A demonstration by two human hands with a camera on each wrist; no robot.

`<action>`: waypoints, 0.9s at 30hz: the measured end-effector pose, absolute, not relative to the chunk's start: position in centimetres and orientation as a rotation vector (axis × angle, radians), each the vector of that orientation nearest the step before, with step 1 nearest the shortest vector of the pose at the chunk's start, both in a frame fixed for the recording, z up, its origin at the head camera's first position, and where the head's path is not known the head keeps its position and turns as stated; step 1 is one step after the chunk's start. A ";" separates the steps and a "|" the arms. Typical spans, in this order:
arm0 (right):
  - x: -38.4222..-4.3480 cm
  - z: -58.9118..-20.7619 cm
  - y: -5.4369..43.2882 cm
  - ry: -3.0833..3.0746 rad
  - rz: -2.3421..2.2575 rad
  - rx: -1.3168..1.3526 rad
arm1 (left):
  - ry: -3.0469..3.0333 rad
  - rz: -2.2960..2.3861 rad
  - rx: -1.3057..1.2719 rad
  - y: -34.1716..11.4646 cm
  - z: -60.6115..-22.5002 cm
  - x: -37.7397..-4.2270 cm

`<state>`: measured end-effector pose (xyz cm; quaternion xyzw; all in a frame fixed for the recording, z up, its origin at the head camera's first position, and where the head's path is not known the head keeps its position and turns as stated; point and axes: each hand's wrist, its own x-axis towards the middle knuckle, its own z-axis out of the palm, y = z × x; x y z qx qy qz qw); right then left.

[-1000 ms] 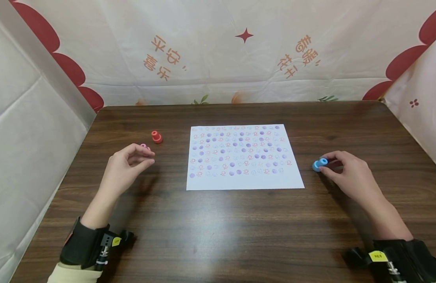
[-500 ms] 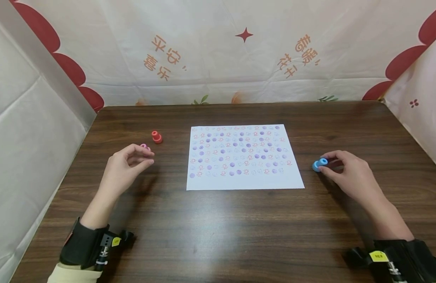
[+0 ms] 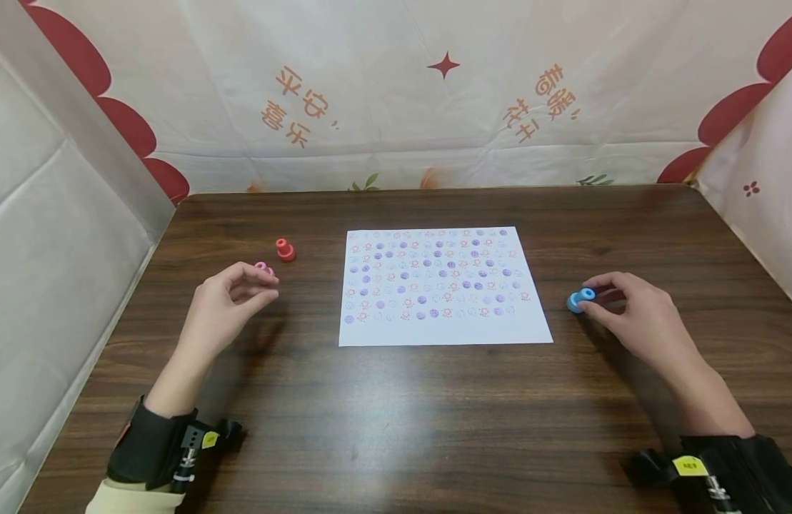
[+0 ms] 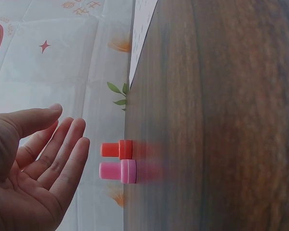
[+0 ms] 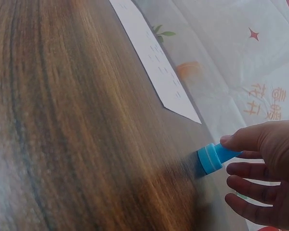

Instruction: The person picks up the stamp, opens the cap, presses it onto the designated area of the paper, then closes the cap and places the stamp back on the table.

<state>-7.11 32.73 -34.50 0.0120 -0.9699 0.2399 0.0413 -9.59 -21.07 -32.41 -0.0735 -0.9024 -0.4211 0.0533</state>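
A blue stamp (image 3: pixel 580 298) is pinched by its handle between the thumb and forefinger of my right hand (image 3: pixel 640 318). It tilts over the table to the right of the paper; whether its base touches the wood I cannot tell. My left hand (image 3: pixel 227 303) holds nothing and hovers above the table with relaxed fingers. Just beyond its fingertips stands a pink stamp (image 4: pixel 116 171), partly hidden by the hand in the head view. Beside that is a red stamp (image 3: pixel 284 250), upright. Between the hands lies a white sheet of paper (image 3: pixel 443 333) with rows of purple, red and light blue prints.
The dark brown wooden table (image 3: pixel 383 421) carries all these things. Behind its far edge hangs a white cloth (image 3: pixel 383 78) with orange characters and a red star. More pale cloth (image 3: pixel 55 235) borders the left side.
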 end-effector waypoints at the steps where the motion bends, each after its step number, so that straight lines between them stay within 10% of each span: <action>1: -7.1 -34.5 32.7 -2.967 0.735 0.038 | -2.742 -1.281 -0.224 -21.1 -32.4 -9.6; 27: -7.1 -34.0 32.6 -2.909 0.729 0.046 | -2.728 -1.297 -0.213 -21.7 -32.3 -9.5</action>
